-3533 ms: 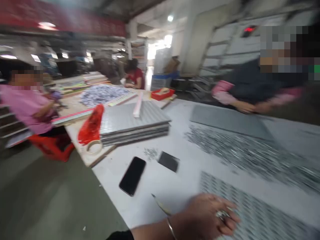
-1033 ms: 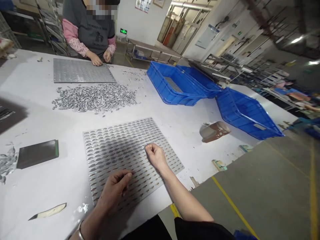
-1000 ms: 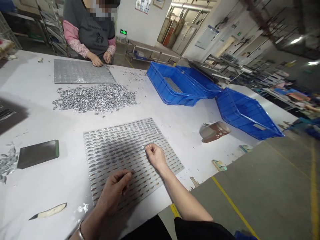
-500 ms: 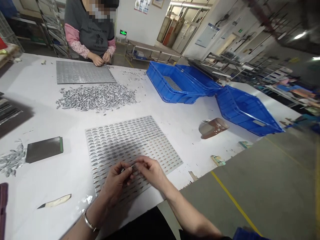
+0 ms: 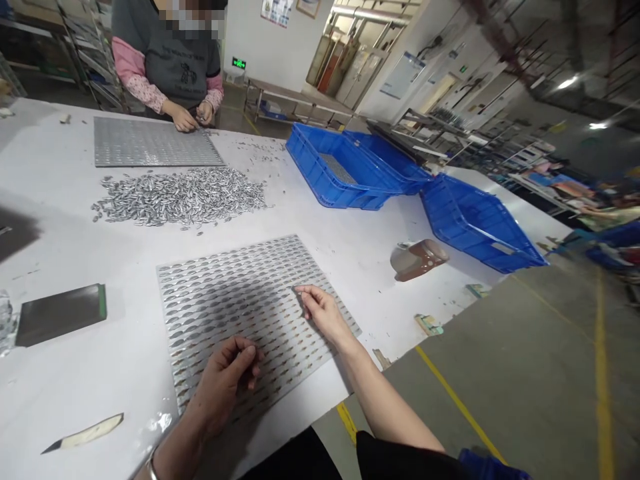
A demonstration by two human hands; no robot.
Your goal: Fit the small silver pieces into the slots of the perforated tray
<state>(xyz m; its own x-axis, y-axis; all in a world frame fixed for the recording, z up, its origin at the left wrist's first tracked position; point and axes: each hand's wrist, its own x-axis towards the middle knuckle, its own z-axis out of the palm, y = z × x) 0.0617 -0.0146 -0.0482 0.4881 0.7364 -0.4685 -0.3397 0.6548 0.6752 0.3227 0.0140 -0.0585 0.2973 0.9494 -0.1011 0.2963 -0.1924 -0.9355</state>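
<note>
A flat grey board (image 5: 351,325) lies on the white table, with rows of pointed, leaf-shaped slots. Silvery leaf-shaped pieces fill the far rows; the near rows show brownish slots. My right hand (image 5: 324,315) is over the right half of the board, thumb and finger pinched on a small leaf-shaped piece (image 5: 296,289) close to the board's surface. Above the near left part, my left hand (image 5: 227,380) is closed, its thumb against curled fingers. Whatever it holds, if anything, is hidden.
Beyond the board lies a heap of loose silvery pieces (image 5: 185,195). A co-worker's hands (image 5: 185,119) are at a second board (image 5: 150,142). Blue bins (image 5: 345,193), a brown jar (image 5: 420,259), a dark block (image 5: 60,313) and a pointed wooden-handled tool (image 5: 90,432) surround my board.
My hands were together over the near part of the board. The right hand has moved away, forward and right, to the slots; the left stays near. The view has shifted slightly.
</note>
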